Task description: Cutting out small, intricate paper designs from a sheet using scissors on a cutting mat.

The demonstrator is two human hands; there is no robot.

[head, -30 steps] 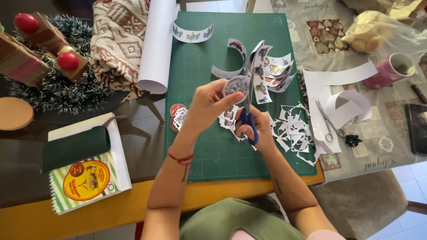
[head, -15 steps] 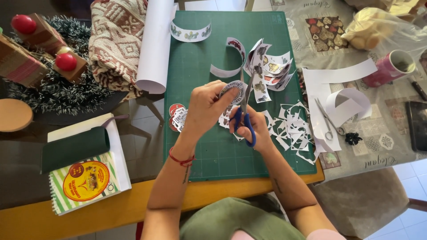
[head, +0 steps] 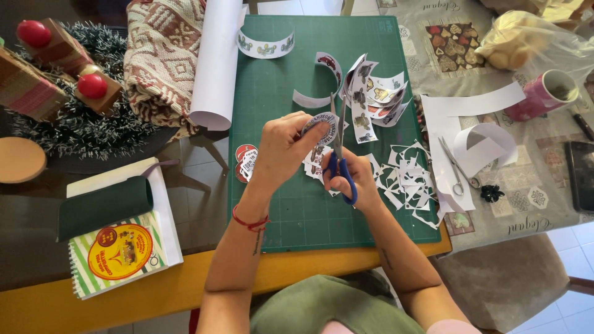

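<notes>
While hands cut, paper scraps crowd the green mat.

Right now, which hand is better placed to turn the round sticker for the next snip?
Left, probably. The left hand already pinches the round sticker at its fingertips above the green cutting mat. The right hand is taken up by the blue-handled scissors, whose blades point up beside the sticker.

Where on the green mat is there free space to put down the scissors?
The cutting mat is bare along its near edge, below the left hand and the right hand. Another free patch lies between the curved paper strip and the hands. The right side is crowded with paper scraps and sticker sheets.
</notes>
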